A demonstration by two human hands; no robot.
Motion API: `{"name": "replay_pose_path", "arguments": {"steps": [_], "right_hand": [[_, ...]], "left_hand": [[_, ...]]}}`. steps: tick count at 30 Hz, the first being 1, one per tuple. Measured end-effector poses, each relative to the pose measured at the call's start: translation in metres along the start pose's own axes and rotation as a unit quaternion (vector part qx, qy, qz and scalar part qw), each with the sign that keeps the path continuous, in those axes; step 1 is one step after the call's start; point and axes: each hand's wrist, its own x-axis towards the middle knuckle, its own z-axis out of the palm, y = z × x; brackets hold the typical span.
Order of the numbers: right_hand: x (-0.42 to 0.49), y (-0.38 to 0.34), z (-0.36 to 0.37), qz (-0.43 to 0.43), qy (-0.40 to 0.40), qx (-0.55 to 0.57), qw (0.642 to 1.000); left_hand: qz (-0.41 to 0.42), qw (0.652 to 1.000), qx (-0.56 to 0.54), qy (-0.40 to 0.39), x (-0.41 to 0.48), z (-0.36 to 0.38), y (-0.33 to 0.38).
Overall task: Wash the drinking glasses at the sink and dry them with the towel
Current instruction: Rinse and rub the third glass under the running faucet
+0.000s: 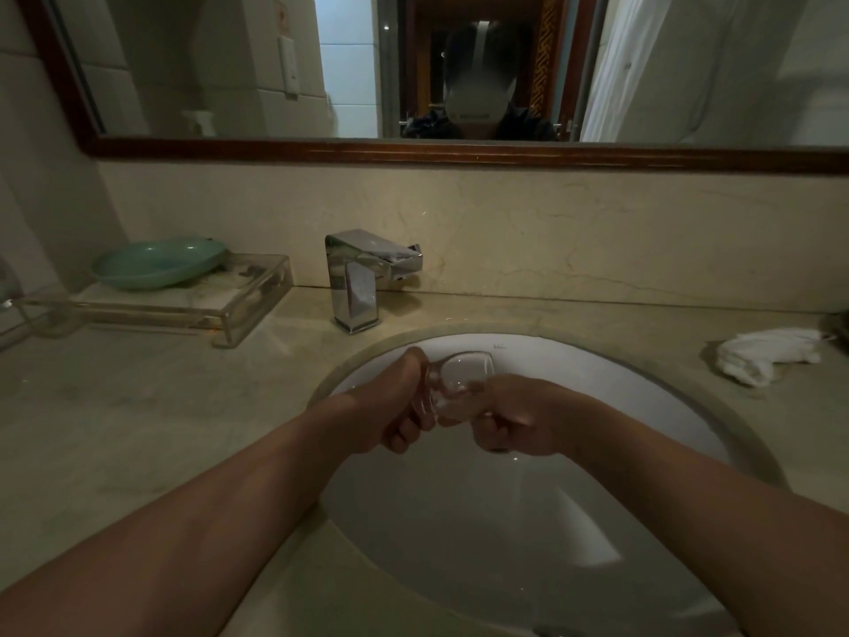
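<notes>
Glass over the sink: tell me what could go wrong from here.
1. The glass, likely wet, is gripped between the left hand and the right hand; it could slip and crack against the hard sink.
2. The towel lies on the counter well to the right, so carrying the glass over the sink's edge risks a knock.

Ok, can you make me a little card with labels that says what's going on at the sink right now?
washing: clear drinking glass, tilted
grip: left hand and right hand both curl round it
where: over the round white sink basin
water: none seen running from the square chrome tap
drying: crumpled white towel lies on the counter right of the basin, untouched
also: pale green dish on a clear plastic tray, left of the tap
</notes>
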Motion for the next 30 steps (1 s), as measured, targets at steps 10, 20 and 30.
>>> {"name": "replay_pose_path", "arguments": {"steps": [10, 20, 30], "right_hand": [[0.004, 0.006, -0.006, 0.015, 0.071, -0.013, 0.997], [0.005, 0.009, -0.008, -0.035, 0.171, -0.136, 0.975], [0.003, 0.007, 0.002, 0.004, 0.085, -0.05, 0.995]], "left_hand": [[-0.01, 0.998, 0.059, -0.002, 0.004, 0.001, -0.007], [-0.004, 0.994, 0.098, -0.055, 0.002, 0.0, -0.012], [0.035, 0.999, -0.004, -0.007, 0.003, -0.002, -0.005]]}}
